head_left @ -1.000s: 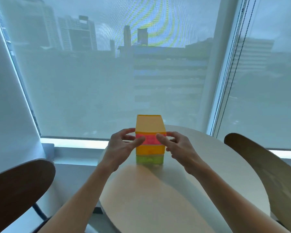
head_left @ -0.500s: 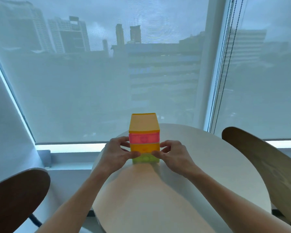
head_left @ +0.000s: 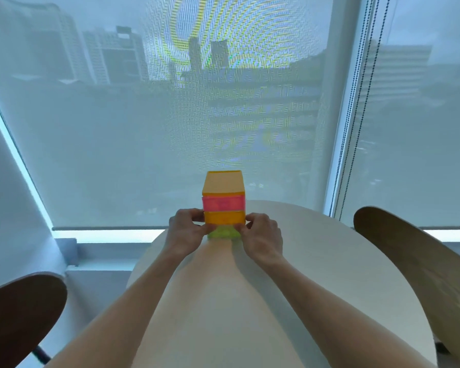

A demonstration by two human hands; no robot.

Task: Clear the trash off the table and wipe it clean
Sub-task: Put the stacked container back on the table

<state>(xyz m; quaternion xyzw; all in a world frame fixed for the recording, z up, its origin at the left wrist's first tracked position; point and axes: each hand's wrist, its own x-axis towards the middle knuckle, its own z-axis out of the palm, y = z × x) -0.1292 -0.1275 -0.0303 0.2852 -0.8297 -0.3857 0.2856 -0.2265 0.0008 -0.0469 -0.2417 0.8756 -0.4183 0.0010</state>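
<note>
Head view, looking forward and down: a stack of coloured boxes stands upright on a round white table, its long axis vertical, near the table's far edge by the window. From the top its layers are orange, pink, orange and green, with one flat face turned toward the viewer. The left hand and the right hand are apart, one on each side of the stack, fingertips pinching its lower part around the join of the orange and green layers; exact contact is blurred. Bare tabletop spreads from the stack toward the near and right edges. A dark chair back sits off the table's near-left edge, a lighter wooden chair back off its right edge.
</note>
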